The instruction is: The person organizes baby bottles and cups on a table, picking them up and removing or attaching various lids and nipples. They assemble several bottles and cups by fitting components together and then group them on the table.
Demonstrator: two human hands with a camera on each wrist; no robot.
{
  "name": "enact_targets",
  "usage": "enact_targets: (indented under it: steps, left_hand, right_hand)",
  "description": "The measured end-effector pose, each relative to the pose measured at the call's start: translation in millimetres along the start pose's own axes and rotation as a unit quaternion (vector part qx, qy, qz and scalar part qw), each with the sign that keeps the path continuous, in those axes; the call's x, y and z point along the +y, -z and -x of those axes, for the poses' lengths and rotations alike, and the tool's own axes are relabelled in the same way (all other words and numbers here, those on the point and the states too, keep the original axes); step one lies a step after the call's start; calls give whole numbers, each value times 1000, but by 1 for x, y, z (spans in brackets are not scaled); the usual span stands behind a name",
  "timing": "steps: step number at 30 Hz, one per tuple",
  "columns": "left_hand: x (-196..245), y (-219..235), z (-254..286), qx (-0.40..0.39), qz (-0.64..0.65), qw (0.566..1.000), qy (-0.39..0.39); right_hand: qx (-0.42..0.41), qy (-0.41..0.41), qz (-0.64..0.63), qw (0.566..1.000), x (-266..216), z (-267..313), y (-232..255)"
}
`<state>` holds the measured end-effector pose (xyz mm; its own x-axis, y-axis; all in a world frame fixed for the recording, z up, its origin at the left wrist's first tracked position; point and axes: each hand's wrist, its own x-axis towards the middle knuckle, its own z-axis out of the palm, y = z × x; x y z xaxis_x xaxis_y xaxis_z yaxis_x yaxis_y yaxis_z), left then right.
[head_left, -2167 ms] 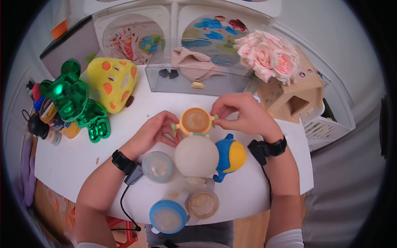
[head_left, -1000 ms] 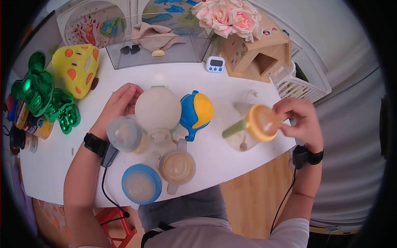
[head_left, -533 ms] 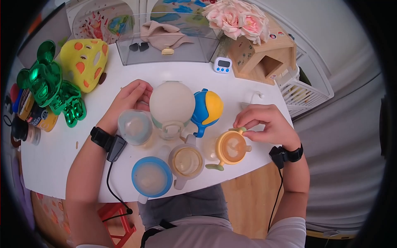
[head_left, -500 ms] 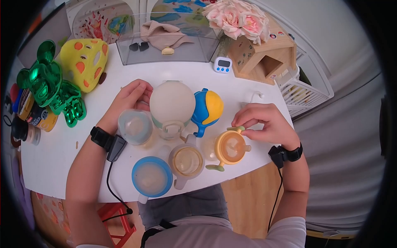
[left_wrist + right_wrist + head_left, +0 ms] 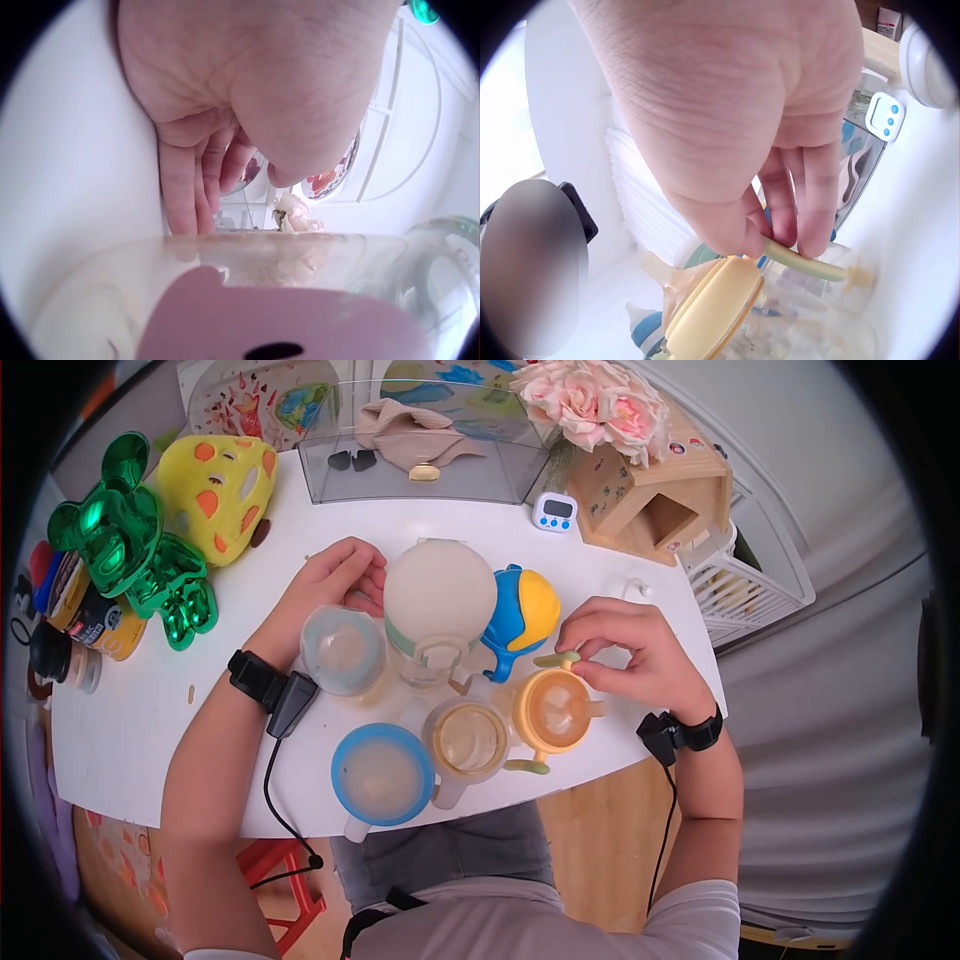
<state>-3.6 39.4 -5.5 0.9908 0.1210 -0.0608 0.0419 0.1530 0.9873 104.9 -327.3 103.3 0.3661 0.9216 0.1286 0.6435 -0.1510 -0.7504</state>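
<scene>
My right hand (image 5: 628,650) pinches a green handle (image 5: 810,264) of a baby bottle with a yellow collar (image 5: 553,710), at the right end of the bottle group. In the right wrist view its clear teat cover and collar tilt toward the lower left. My left hand (image 5: 340,578) rests side-down on the table behind the group, fingers loosely extended and holding nothing. Nearest it are a bottle with a round whitish top (image 5: 440,595) and one with a pale grey-blue cap (image 5: 343,650). A clear bottle with pink print (image 5: 285,322) fills the lower left wrist view.
A blue-rimmed bottle (image 5: 383,774) and a tan-ringed bottle (image 5: 466,740) stand near the table's front edge. Beside the round top is a blue-and-yellow cup (image 5: 522,615). A timer (image 5: 555,512), wooden house (image 5: 650,500), clear case (image 5: 420,470) and green bear figure (image 5: 130,540) stand farther back.
My left hand has let go of the yellow-collared bottle's other handle. My right hand has carried that bottle rightward from the back, then in beside the tan-ringed one. The head view has shifted.
</scene>
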Motion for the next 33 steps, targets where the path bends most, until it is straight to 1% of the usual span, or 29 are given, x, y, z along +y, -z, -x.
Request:
enact_targets:
  steps: [3,5,9,11,12,14,15,17,18,19,20,21,22,23,25,26,27,29,30,31,32,33]
  left_hand:
    - [1,1,0,-1,-14,1000,-1]
    - [1,0,0,0,-27,1000,1]
    - [-1,3,-2,0,-33,999,2]
    - [-2,3,-4,-2,-34,999,-1]
    - [-2,3,-3,-1,-26,1000,-3]
    - [1,3,0,1,-20,1000,-7]
    - [5,2,3,-6,-13,1000,-2]
    - [6,3,4,-14,-8,1000,1]
    - [2,7,0,-33,33,999,-26]
    - [0,9,-2,-55,73,994,-52]
    - [1,12,-1,-63,69,994,-51]
    - [3,18,-1,-66,130,988,-55]
    - [9,20,0,-69,191,978,-57]
    - [17,24,3,-64,174,978,-93]
    - [42,43,9,-12,103,986,-129]
    - [56,51,18,17,85,986,-140]
    - [69,58,32,49,70,985,-151]
    - [94,70,77,143,-28,974,-174]
    - [104,59,105,231,-94,947,-202]
    - [110,46,136,314,-160,908,-224]
    - [111,39,173,311,-199,891,-265]
    - [107,32,211,309,-241,870,-301]
  right_hand:
    - [10,-17,-10,1000,-3,2,-4]
    - [16,-10,11,1000,-4,3,-6]
    - [33,-5,8,999,-3,9,-9]
    - [64,-43,33,996,-5,16,-10]
    - [66,-43,31,996,-4,23,-12]
    - [156,-71,-8,985,3,46,-17]
    - [156,-67,-7,986,6,57,-24]
    - [282,-73,-24,956,15,83,-42]
    - [301,-69,22,951,19,95,-48]
    - [308,-69,22,949,23,110,-53]
    - [339,-138,-17,930,26,126,-58]
    - [370,-204,-57,905,30,139,-60]
    - [377,-212,-33,901,32,147,-58]
    - [386,-213,-34,897,32,150,-54]
    - [392,-161,96,901,35,146,-40]
    - [389,-105,108,909,45,144,-34]
    - [390,-101,108,909,45,140,-26]
    - [322,-50,199,924,47,130,-9]
    - [319,-44,197,926,50,121,0]
    - [324,-67,190,924,55,113,5]
    - [327,-91,179,923,60,104,9]
    - [322,-88,168,928,66,94,12]
